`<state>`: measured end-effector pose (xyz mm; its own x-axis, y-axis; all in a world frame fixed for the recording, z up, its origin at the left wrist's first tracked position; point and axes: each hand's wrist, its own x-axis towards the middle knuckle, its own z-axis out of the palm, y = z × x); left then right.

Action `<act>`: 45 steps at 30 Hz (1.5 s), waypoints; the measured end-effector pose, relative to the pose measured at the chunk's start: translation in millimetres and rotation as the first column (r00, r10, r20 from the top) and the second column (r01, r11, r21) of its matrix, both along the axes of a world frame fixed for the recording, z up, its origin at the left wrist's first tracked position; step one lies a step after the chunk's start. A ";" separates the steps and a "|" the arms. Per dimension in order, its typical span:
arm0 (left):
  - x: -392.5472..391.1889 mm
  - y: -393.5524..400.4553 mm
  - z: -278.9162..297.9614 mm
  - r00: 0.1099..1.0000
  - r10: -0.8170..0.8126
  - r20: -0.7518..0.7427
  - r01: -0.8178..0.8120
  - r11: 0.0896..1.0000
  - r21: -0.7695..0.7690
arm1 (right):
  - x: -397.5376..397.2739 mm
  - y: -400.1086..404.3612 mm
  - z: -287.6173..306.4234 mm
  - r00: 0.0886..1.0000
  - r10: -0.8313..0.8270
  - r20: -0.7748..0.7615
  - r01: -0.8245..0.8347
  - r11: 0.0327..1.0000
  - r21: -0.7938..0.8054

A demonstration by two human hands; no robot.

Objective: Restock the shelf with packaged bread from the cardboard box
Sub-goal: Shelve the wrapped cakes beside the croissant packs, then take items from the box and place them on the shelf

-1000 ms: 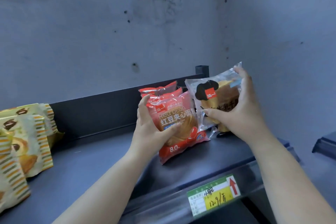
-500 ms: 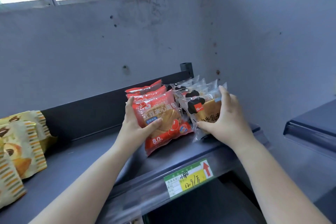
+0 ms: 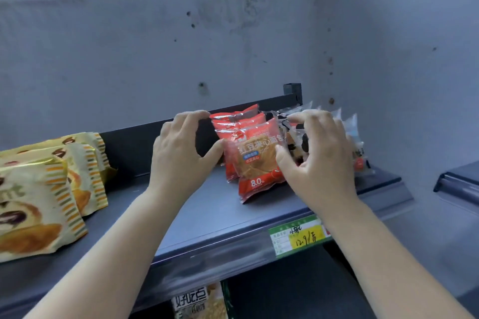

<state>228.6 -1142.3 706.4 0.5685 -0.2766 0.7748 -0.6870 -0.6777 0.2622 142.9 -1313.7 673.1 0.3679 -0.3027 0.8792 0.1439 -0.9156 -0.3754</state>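
Currently, both hands are working at the right end of the shelf point(image 3: 207, 217), squaring two rows of packaged bread. The left hand point(image 3: 178, 153) is bracketing the left side of the red packets point(image 3: 255, 160): its fingers point(image 3: 191, 115) are arching over the top rear of the row while the thumb is pressing against the left edge of the front packet, the span between them standing wide, so the hand is steadying the row, not lifting it. The right hand point(image 3: 318, 163) is lying over the clear packets point(image 3: 357, 142) just beside the red row, its fingers curling onto their tops and the thumb touching the front face of the red packet; whether it is pinching film or only pressing is not determinable. This two-sided hold is probably keeping the upright packets from toppling while they are being pushed toward the back rail point(image 3: 246, 109). The wrappers are thin, glossy plastic film with crimped seams, soft and crushable, so light pressure is advisable. The shelf is smooth dark metal with a clear price strip along its front edge carrying a price label point(image 3: 298, 237). Yellow striped packets point(image 3: 39, 199) are leaning toward the left end. The cardboard box is not in view.
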 end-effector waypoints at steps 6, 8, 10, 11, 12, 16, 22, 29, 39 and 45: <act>-27.1 120.6 -5.6 0.964 0.196 0.179 -0.220 0.967 0.129 | 25.3 125.3 10.3 0.936 0.347 -0.053 -0.351 0.923 -0.159; -39.7 171.6 -16.6 0.935 0.306 0.181 -0.336 0.927 0.168 | 32.7 178.9 7.3 0.895 0.435 -0.096 -0.445 0.866 -0.230; -57.8 225.7 -29.9 0.899 0.412 0.147 -0.434 0.883 0.178 | 34.6 235.2 1.7 0.843 0.517 -0.150 -0.538 0.799 -0.270; -68.5 252.7 -36.8 0.880 0.460 0.119 -0.475 0.862 0.176 | 33.3 263.2 -2.0 0.814 0.553 -0.177 -0.581 0.762 -0.286; -80.2 279.4 -44.5 0.857 0.506 0.097 -0.515 0.839 0.177 | 31.3 290.9 -6.5 0.784 0.587 -0.203 -0.620 0.723 -0.303; -135.5 378.1 -77.7 0.736 0.677 -0.021 -0.666 0.729 0.157 | 13.4 397.2 -28.0 0.651 0.687 -0.323 -0.756 0.548 -0.357; -228.9 499.5 -148.0 0.456 0.863 -0.216 -0.836 0.499 0.229 | -31.8 539.6 -92.3 0.443 0.718 -0.536 -0.885 0.257 -0.388; -334.2 588.1 -240.1 0.050 0.856 -0.515 -0.937 0.219 0.273 | -79.1 663.1 -194.2 0.162 0.538 -0.827 -0.975 -0.039 -0.217; -361.5 698.4 -300.2 -0.295 0.721 -0.628 -0.898 0.015 0.439 | -79.8 833.1 -262.4 -0.019 0.438 -0.899 -0.938 -0.319 -0.136; -332.3 784.3 -324.4 -0.430 0.626 -0.650 -0.854 -0.050 0.517 | -52.7 940.8 -279.7 -0.074 0.313 -0.947 -0.900 -0.430 -0.072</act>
